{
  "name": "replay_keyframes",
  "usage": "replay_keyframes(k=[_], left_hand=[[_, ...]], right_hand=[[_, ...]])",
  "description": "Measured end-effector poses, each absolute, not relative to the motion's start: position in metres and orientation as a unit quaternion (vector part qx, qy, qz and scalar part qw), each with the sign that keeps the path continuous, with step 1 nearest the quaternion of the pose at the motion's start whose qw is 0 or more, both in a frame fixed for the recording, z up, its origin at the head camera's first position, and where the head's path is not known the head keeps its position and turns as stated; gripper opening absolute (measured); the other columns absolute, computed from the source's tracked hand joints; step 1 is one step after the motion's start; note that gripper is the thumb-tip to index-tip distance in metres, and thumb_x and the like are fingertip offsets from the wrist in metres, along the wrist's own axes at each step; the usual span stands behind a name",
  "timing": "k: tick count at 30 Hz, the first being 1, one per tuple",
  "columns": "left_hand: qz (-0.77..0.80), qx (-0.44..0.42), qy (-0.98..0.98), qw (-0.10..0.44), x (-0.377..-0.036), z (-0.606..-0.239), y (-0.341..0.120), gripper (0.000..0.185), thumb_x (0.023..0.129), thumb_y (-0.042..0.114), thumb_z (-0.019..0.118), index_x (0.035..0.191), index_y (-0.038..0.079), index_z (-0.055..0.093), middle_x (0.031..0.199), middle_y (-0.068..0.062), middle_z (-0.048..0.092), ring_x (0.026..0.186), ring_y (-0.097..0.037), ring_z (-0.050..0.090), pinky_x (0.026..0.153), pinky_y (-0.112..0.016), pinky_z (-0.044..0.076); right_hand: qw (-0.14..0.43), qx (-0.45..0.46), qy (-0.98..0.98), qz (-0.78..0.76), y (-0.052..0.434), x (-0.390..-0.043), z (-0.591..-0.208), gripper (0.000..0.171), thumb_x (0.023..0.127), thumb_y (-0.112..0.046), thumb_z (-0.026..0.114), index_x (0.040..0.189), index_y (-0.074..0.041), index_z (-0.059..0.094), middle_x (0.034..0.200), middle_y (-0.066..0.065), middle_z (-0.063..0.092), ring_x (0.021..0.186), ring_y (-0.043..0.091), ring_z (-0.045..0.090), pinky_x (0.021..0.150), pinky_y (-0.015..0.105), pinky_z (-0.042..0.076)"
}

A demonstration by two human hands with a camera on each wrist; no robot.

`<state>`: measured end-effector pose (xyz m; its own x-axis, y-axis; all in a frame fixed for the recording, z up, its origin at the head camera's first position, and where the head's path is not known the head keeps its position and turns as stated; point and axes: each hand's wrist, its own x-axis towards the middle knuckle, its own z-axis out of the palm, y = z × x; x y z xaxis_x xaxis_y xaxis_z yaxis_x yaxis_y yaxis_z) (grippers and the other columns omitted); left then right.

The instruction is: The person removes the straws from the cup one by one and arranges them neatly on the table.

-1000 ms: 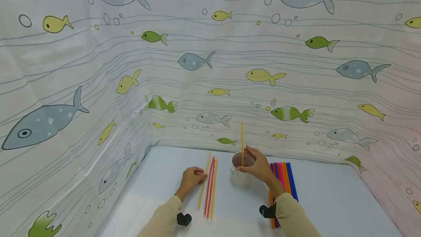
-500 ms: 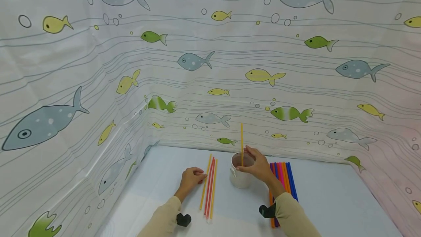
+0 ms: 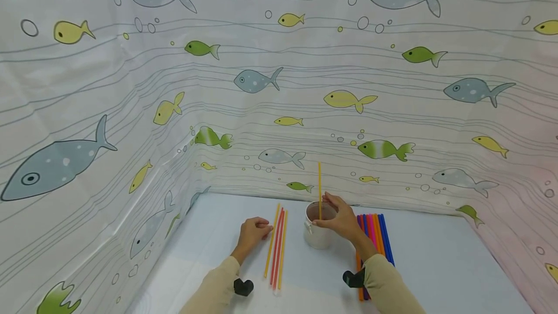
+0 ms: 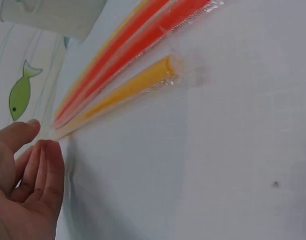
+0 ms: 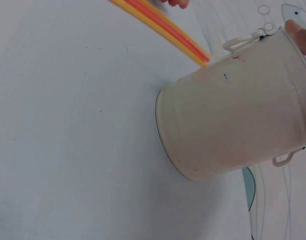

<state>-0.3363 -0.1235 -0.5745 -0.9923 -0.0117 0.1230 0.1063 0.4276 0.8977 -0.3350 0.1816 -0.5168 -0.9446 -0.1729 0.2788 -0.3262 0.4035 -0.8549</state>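
Resting on the pale blue tabletop, the left hand is pinching the far end of the outermost yellow straw between thumb and fingertips, while the right hand is curling round the rim of the small white pail and holding an upright yellow straw that is standing in it. Beside the pinched straw, the red and orange wrapped straws are lying in a tidy row just left of the pail; another bunch of pink, orange and blue straws is lying to the right, partly under the right forearm. Judging from this, the pinched straw could drag its neighbours askew, since they are lying touching, and a sideways pull on the rim could tip the light pail. Looking from the left wrist, the clear wrapper around each straw is showing plainly, something the head view is too distant to give; the right wrist view is showing the pail's side handles and base sitting flat, but neither the upright straw nor the right hand's grip on it.
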Motion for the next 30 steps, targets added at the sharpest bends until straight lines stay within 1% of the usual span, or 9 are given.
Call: replay_keyframes(k=[2,7,11,15,17,20,25,27,30], left_hand=[[-0.540,-0.031,-0.839,0.055,-0.340,-0.572,-0.120,0.026,0.083,0.010,0.078,0.101,-0.007,0.070,0.079,-0.006,0.069,0.063,-0.016,0.066,0.057,-0.026,0.056],[-0.563,-0.039,-0.824,0.050,-0.351,-0.564,-0.109,0.026,0.083,0.005,0.077,0.103,-0.009,0.069,0.084,-0.011,0.071,0.066,-0.018,0.069,0.059,-0.028,0.059],[-0.560,-0.060,-0.824,0.062,-0.360,-0.558,-0.098,0.028,0.082,0.006,0.078,0.105,-0.008,0.069,0.089,-0.011,0.071,0.073,-0.019,0.070,0.064,-0.027,0.059],[-0.549,-0.081,-0.828,0.079,-0.366,-0.550,-0.088,0.030,0.082,0.009,0.078,0.107,-0.005,0.069,0.092,-0.010,0.072,0.082,-0.020,0.071,0.071,-0.028,0.059],[-0.543,-0.081,-0.831,0.085,-0.367,-0.549,-0.085,0.030,0.082,0.011,0.079,0.107,-0.003,0.070,0.093,-0.009,0.073,0.084,-0.020,0.071,0.073,-0.029,0.058],[-0.542,-0.076,-0.833,0.085,-0.367,-0.550,-0.083,0.029,0.081,0.011,0.080,0.106,-0.002,0.071,0.093,-0.009,0.073,0.084,-0.020,0.071,0.074,-0.028,0.058],[-0.550,-0.078,-0.828,0.080,-0.367,-0.552,-0.080,0.030,0.082,0.011,0.079,0.107,-0.003,0.070,0.094,-0.011,0.072,0.085,-0.020,0.071,0.074,-0.028,0.058],[-0.556,-0.081,-0.824,0.080,-0.366,-0.548,-0.078,0.030,0.082,0.012,0.079,0.107,-0.002,0.071,0.094,-0.010,0.073,0.085,-0.021,0.071,0.074,-0.028,0.058],[-0.559,-0.086,-0.820,0.081,-0.366,-0.543,-0.073,0.028,0.082,0.013,0.080,0.106,-0.001,0.071,0.093,-0.009,0.073,0.085,-0.020,0.071,0.073,-0.028,0.058]], right_hand=[[0.076,0.151,-0.835,0.523,0.182,-0.335,-0.516,0.099,0.067,-0.028,0.092,0.147,-0.002,0.040,0.135,0.008,0.053,0.127,0.027,0.049,0.111,0.045,0.034],[0.074,0.146,-0.840,0.517,0.183,-0.335,-0.515,0.099,0.066,-0.028,0.092,0.148,-0.004,0.040,0.136,0.007,0.053,0.128,0.026,0.049,0.111,0.046,0.034],[0.065,0.143,-0.841,0.517,0.182,-0.334,-0.514,0.102,0.066,-0.031,0.092,0.149,-0.007,0.038,0.139,0.006,0.051,0.129,0.025,0.047,0.111,0.045,0.034],[0.062,0.145,-0.835,0.527,0.181,-0.334,-0.513,0.105,0.066,-0.030,0.092,0.151,-0.010,0.034,0.147,0.008,0.045,0.133,0.025,0.045,0.112,0.043,0.033],[0.061,0.143,-0.832,0.533,0.181,-0.334,-0.513,0.108,0.065,-0.029,0.093,0.152,-0.011,0.032,0.150,0.009,0.041,0.134,0.024,0.043,0.112,0.042,0.032],[0.062,0.147,-0.827,0.539,0.180,-0.335,-0.513,0.111,0.065,-0.027,0.093,0.153,-0.007,0.029,0.151,0.011,0.038,0.135,0.024,0.042,0.112,0.042,0.032],[0.069,0.150,-0.823,0.544,0.180,-0.334,-0.514,0.110,0.065,-0.025,0.093,0.152,-0.002,0.029,0.148,0.011,0.042,0.133,0.024,0.044,0.112,0.041,0.033],[0.073,0.149,-0.824,0.541,0.180,-0.334,-0.514,0.109,0.065,-0.025,0.093,0.151,-0.002,0.031,0.146,0.011,0.045,0.131,0.025,0.046,0.111,0.041,0.033],[0.073,0.144,-0.828,0.537,0.181,-0.334,-0.515,0.105,0.065,-0.026,0.093,0.150,-0.005,0.035,0.143,0.008,0.048,0.130,0.025,0.047,0.111,0.042,0.034]])
